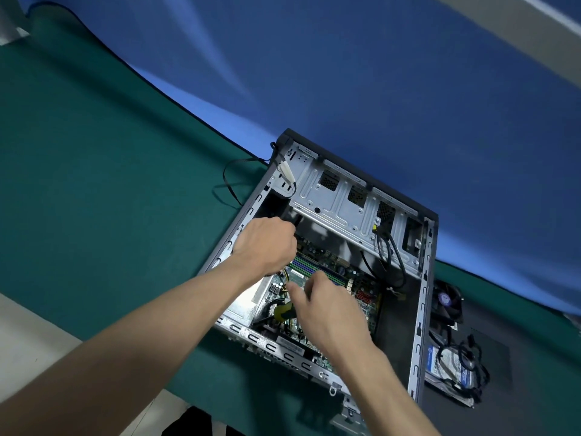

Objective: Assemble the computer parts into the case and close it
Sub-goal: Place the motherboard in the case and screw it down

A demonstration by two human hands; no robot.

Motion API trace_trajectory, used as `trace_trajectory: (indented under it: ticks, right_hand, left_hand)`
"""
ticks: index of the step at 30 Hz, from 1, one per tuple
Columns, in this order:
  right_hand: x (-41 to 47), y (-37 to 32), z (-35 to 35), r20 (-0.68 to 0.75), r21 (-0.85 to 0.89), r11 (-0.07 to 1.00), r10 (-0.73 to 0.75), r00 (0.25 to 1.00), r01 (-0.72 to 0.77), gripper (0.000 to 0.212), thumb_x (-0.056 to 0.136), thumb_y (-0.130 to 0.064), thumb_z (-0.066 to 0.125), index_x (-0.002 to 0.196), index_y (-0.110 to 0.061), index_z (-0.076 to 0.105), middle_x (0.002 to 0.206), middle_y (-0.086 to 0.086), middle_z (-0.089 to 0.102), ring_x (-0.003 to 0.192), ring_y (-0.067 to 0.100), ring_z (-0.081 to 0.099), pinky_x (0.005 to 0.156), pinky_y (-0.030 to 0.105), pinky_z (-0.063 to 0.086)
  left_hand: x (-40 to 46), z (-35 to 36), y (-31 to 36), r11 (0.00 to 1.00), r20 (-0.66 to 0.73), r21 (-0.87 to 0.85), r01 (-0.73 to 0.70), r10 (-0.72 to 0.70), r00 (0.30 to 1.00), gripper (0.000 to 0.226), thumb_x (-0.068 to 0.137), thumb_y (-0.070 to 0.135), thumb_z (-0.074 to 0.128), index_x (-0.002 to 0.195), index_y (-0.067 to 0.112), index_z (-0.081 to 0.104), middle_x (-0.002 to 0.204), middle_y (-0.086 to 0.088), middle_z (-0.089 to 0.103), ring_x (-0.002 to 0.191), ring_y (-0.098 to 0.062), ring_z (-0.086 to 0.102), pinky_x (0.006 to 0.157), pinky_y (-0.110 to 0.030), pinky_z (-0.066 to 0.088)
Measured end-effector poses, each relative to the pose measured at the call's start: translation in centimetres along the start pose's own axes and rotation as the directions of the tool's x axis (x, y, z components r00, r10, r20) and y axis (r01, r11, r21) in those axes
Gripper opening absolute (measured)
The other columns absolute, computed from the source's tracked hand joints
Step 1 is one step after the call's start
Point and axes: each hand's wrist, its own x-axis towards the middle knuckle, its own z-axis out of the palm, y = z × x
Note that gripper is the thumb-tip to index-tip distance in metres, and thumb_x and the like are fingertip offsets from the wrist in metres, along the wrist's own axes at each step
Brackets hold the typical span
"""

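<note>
An open grey computer case lies on its side on the green mat, its motherboard exposed. Both my hands are inside it. My left hand is curled over the far end of a memory module standing in the slots. My right hand pinches the near end of that module with thumb and fingers. A yellow and black cable bundle runs just left of my right hand. The silver drive cage fills the far end of the case.
A cooling fan and a hard drive tangled with black cables lie on a dark panel right of the case. A thin black cable loops on the green mat at the case's far left corner. Blue cloth hangs behind.
</note>
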Motion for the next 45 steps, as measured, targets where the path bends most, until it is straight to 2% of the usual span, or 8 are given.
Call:
trace_trajectory:
  ticks: [7, 10, 14, 20, 25, 28, 32, 45]
  right_hand:
    - [-1.0, 0.4, 0.5, -0.059, -0.041, 0.998, -0.045, 0.997, 0.043, 0.027, 0.098, -0.046, 0.038, 0.103, -0.02, 0.039, 0.096, 0.007, 0.064, 0.083, 0.029, 0.057, 0.064, 0.034, 0.035]
    - [-1.0, 0.1, 0.1, 0.02, 0.12, 0.992, -0.037, 0.999, 0.035, 0.024, 0.091, -0.038, 0.049, 0.105, -0.027, 0.033, 0.101, 0.001, 0.054, 0.086, 0.025, 0.053, 0.069, 0.033, 0.035]
    - [-0.6, 0.1, 0.5, -0.039, -0.018, 1.0, -0.023, 0.999, 0.022, 0.024, 0.099, -0.039, 0.04, 0.106, -0.017, 0.042, 0.101, 0.01, 0.063, 0.091, 0.033, 0.059, 0.066, 0.034, 0.035]
    - [-0.3, 0.7, -0.1, 0.152, 0.331, 0.943, -0.014, 0.988, -0.038, 0.039, 0.088, -0.021, 0.057, 0.106, -0.036, 0.026, 0.108, 0.005, 0.049, 0.075, 0.019, 0.058, 0.065, 0.033, 0.048]
    - [0.0, 0.6, 0.1, -0.015, 0.063, 0.997, -0.033, 0.999, 0.034, 0.02, 0.097, -0.042, 0.044, 0.1, -0.022, 0.039, 0.099, 0.008, 0.061, 0.084, 0.03, 0.058, 0.066, 0.035, 0.041]
    - [-0.2, 0.4, -0.2, 0.109, 0.166, 0.985, -0.055, 0.993, 0.036, 0.024, 0.093, -0.032, 0.051, 0.11, -0.029, 0.035, 0.106, 0.004, 0.054, 0.086, 0.026, 0.059, 0.074, 0.037, 0.046]
    - [0.0, 0.2, 0.0, 0.026, 0.048, 0.999, -0.004, 1.0, 0.003, 0.026, 0.098, -0.037, 0.04, 0.109, -0.014, 0.046, 0.094, 0.011, 0.065, 0.084, 0.032, 0.063, 0.07, 0.035, 0.046]
    - [0.7, 0.5, -0.8, 0.154, 0.148, 0.984, 0.074, 0.985, -0.097, 0.027, 0.097, -0.035, 0.049, 0.115, -0.018, 0.039, 0.093, 0.005, 0.064, 0.072, 0.023, 0.057, 0.065, 0.034, 0.047]
  left_hand:
    - [0.0, 0.0, 0.0, 1.0, -0.012, 0.0, -0.015, 0.015, 1.0, 0.033, 0.09, 0.018, 0.036, 0.057, 0.02, 0.033, 0.059, -0.001, 0.046, 0.054, -0.022, 0.045, 0.056, -0.03, 0.031]
    - [0.0, -0.1, 0.0, 1.0, -0.007, -0.003, -0.013, 0.013, 1.0, 0.032, 0.089, 0.017, 0.037, 0.057, 0.018, 0.036, 0.06, -0.002, 0.047, 0.055, -0.022, 0.045, 0.057, -0.031, 0.031]
    - [0.1, -0.2, 0.0, 1.0, -0.005, -0.002, -0.01, 0.01, 1.0, 0.029, 0.089, 0.018, 0.037, 0.06, 0.018, 0.04, 0.061, -0.002, 0.048, 0.057, -0.024, 0.047, 0.057, -0.031, 0.033]
    - [0.1, 0.0, 0.0, 1.0, -0.011, 0.01, -0.009, 0.009, 1.0, 0.029, 0.089, 0.019, 0.037, 0.06, 0.017, 0.041, 0.061, -0.002, 0.048, 0.058, -0.024, 0.046, 0.057, -0.031, 0.032]
    - [0.0, 0.1, 0.0, 1.0, -0.015, 0.003, -0.013, 0.013, 1.0, 0.032, 0.088, 0.02, 0.038, 0.057, 0.018, 0.039, 0.058, -0.001, 0.047, 0.055, -0.024, 0.046, 0.057, -0.031, 0.032]
    - [0.2, 0.2, -0.1, 1.0, -0.007, 0.011, -0.011, 0.011, 1.0, 0.032, 0.088, 0.02, 0.038, 0.057, 0.018, 0.038, 0.057, -0.001, 0.046, 0.054, -0.024, 0.044, 0.056, -0.031, 0.031]
    - [0.2, 0.3, -0.2, 1.0, -0.001, 0.008, -0.016, 0.016, 1.0, 0.033, 0.088, 0.02, 0.037, 0.055, 0.019, 0.036, 0.057, -0.001, 0.047, 0.053, -0.023, 0.046, 0.056, -0.031, 0.032]
    - [0.1, 0.2, -0.2, 1.0, 0.006, 0.02, -0.017, 0.017, 1.0, 0.029, 0.088, 0.016, 0.036, 0.059, 0.017, 0.042, 0.058, -0.001, 0.046, 0.054, -0.023, 0.045, 0.055, -0.031, 0.031]
